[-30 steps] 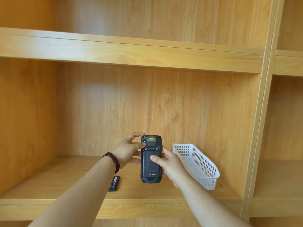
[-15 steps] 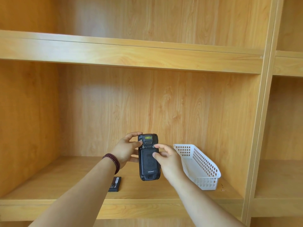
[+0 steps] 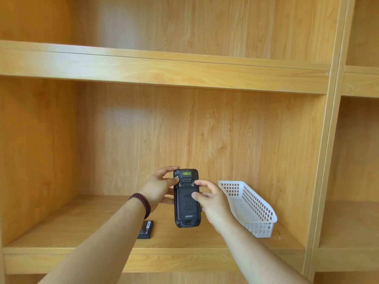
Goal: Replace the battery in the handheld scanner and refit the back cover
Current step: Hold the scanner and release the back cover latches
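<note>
Broadly, a wooden shelf unit point(image 3: 164, 66) fills the view, its lower board point(image 3: 61, 228) carrying the smaller items. White slotted basket point(image 3: 250, 206) — lying on the board at the right, long side angled toward the back panel. Scanner point(image 3: 186, 198) — black, held upright above the board with its back toward the camera, back cover point(image 3: 185, 203) seated on it. Left hand point(image 3: 159, 188) — fingers curled round the scanner's upper left edge, thumb on its back near the top; a dark red bead bracelet point(image 3: 141, 203) on that wrist. Right hand point(image 3: 213, 201) — thumb pressing the cover's middle, forefinger at the upper right corner, remaining fingers behind the body. Battery point(image 3: 146, 229) — black, flat on the board, below the left wrist, well apart from the scanner.
</note>
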